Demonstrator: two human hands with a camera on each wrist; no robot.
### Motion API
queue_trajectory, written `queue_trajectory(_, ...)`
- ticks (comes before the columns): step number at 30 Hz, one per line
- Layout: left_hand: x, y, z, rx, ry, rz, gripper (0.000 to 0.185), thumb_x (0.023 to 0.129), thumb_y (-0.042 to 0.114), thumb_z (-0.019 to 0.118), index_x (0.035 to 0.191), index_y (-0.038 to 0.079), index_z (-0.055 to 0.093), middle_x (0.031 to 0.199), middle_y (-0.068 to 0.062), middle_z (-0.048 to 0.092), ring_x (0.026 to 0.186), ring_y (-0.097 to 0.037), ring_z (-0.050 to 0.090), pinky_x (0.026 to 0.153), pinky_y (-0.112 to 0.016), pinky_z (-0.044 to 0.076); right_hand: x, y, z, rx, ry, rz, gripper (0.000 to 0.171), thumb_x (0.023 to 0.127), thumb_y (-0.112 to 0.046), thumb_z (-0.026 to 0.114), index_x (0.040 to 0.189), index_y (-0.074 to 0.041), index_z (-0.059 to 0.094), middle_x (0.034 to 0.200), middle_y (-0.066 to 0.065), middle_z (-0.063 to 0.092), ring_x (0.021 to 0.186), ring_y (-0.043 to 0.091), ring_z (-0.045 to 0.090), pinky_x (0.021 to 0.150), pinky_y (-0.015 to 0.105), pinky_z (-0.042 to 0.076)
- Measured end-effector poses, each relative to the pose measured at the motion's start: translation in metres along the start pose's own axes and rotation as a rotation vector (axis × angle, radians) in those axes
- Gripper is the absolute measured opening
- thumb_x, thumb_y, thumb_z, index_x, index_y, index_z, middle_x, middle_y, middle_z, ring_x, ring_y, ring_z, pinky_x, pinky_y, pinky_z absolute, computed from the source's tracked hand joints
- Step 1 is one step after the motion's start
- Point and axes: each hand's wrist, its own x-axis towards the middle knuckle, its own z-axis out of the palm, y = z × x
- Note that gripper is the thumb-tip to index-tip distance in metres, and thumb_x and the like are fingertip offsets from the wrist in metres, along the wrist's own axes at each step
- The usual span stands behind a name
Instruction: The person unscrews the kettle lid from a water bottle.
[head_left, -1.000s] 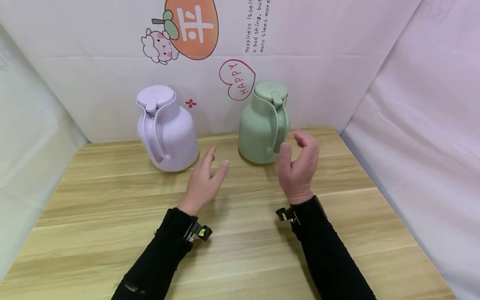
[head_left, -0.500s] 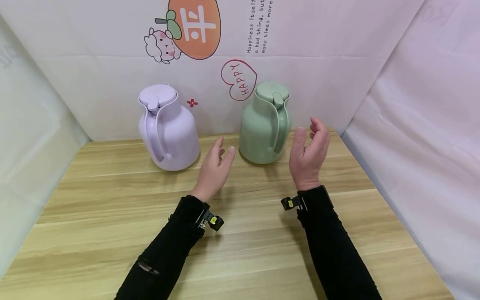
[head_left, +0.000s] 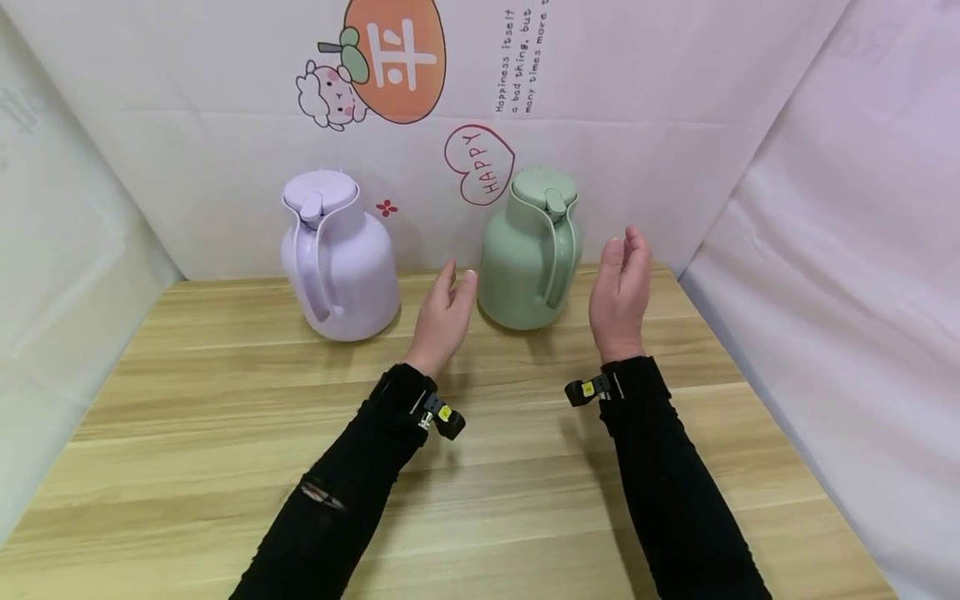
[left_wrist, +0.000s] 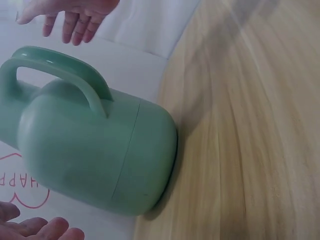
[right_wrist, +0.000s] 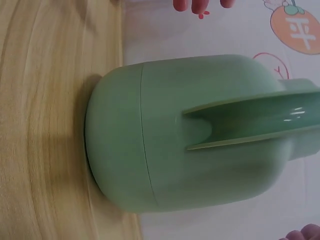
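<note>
Both hands have moved forward since a second ago: my left hand (head_left: 444, 315) and right hand (head_left: 619, 293), fingers straight and loosely together, flank the green jug (head_left: 529, 250) near the worktop's (head_left: 187, 400) far edge. Smooth, rigid, possibly heavy; I'd grip its handle (head_left: 558, 258).

A lilac vacuum jug (head_left: 339, 256) stands upright at the back left of the wooden table (head_left: 187, 433), its handle facing forward. Behind it hangs a white backdrop (head_left: 637, 108) printed with a sheep cartoon (head_left: 328, 93), an orange fruit (head_left: 396, 57) and a "HAPPY" heart (head_left: 478, 164).
</note>
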Motion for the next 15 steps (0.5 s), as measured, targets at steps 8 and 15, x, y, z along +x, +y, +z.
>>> queue_trajectory(8,0.012,0.004,0.003,-0.006,0.019,-0.018,0.083,0.106,0.069,0.033,0.168,0.019,0.015,0.174,-0.006,0.020,0.154,-0.028,0.036,0.125,-0.042,0.032,0.009,0.005,0.003,0.003,-0.108,0.133,0.082,0.106,-0.068,0.025,0.167,-0.013,0.020,0.173,0.004,0.022,0.158,0.012,0.021,0.129,0.031,0.016)
queue_trajectory(15,0.020,0.005,0.009,0.000,0.011,-0.049,0.083,0.106,0.069,0.029,0.169,0.018,0.013,0.174,-0.006,0.018,0.155,-0.027,0.034,0.126,-0.042,0.028,0.015,0.007,0.006,0.038,-0.210,0.232,0.087,0.103,-0.074,0.018,0.169,-0.018,0.009,0.175,-0.003,0.009,0.160,0.009,0.008,0.130,0.032,0.007)
